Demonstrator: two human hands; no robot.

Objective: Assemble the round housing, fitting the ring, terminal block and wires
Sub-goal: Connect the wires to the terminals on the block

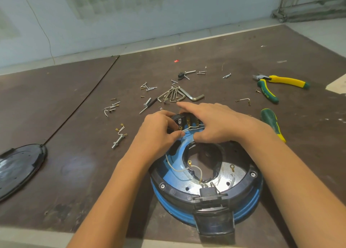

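1. The round housing (243,207) sits on the brown table (74,154), close to the person. It is blue on the side and has a black ring (173,191) on top.
2. The terminal block (189,121) is at the far edge of the housing, right between the two hands.
3. The left hand (159,129) is curled up tight. Its thumb and fingers pinch the thin white wires (187,129) just beside the block.
4. The right hand (213,122) lies spread over the far edge of the housing. Its pointing finger sticks straight out past the block. Its thumb presses down next to the wires. The other fingers are loose and only a little bent.
5. Some loose wires (196,166) with small round ends lie inside the housing.
6. Hex keys (176,96) and screws (148,87) lie on the table behind the hands.
7. Pliers (280,80) and a screwdriver (271,122) are off to the right.
8. A black lid (20,169) lies far to the left.
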